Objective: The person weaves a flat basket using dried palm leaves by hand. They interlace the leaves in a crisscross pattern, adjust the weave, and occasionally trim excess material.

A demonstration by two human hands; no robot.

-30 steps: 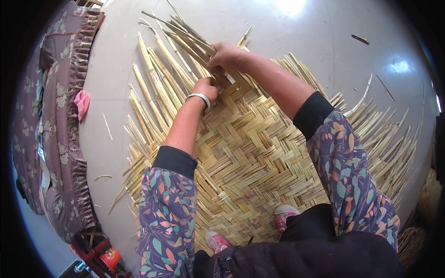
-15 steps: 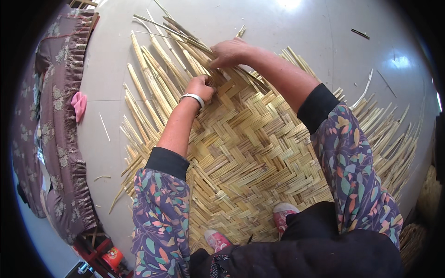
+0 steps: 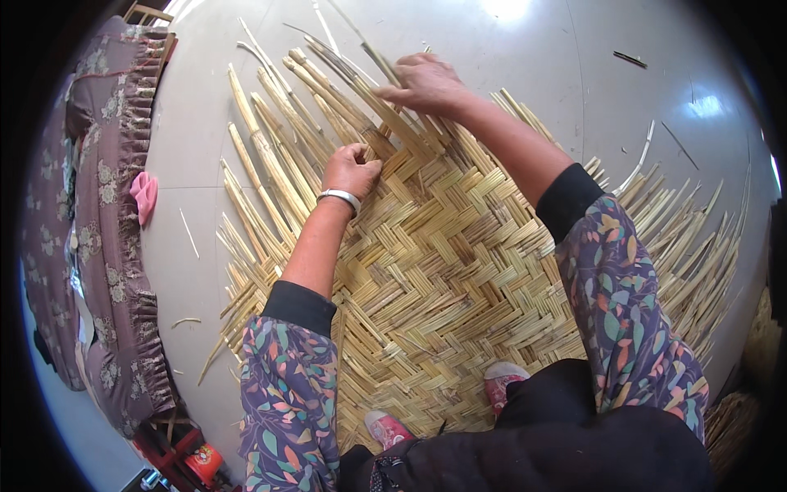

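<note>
Beneath my arms spreads a mat woven from flat, straw-coloured reed strips [image 3: 443, 246] in a zigzag pattern. Long loose ends of reed strips [image 3: 275, 148] fan out past its far and side edges. My left hand [image 3: 352, 174], with a silvery bracelet [image 3: 341, 198] at the wrist, is closed at the far left edge of the weave; what its curled fingers pinch is hidden. Farther off and to the right, my right hand [image 3: 428, 84] is slightly blurred. It is closed on reed strips that slant up to the left and down into the weave.
Grey tiled floor [image 3: 197, 156] surrounds the mat. At left stands furniture under a ruffled purple floral cover [image 3: 106, 205], with a pink cloth [image 3: 143, 198] at its edge. A few reed scraps [image 3: 630, 59] lie about. My pink shoes [image 3: 387, 428] rest on the mat.
My right hand has shifted slightly right and up, drawing apart from the left. Strips under it now slant across the weave's far edge. My left hand has moved slightly down.
</note>
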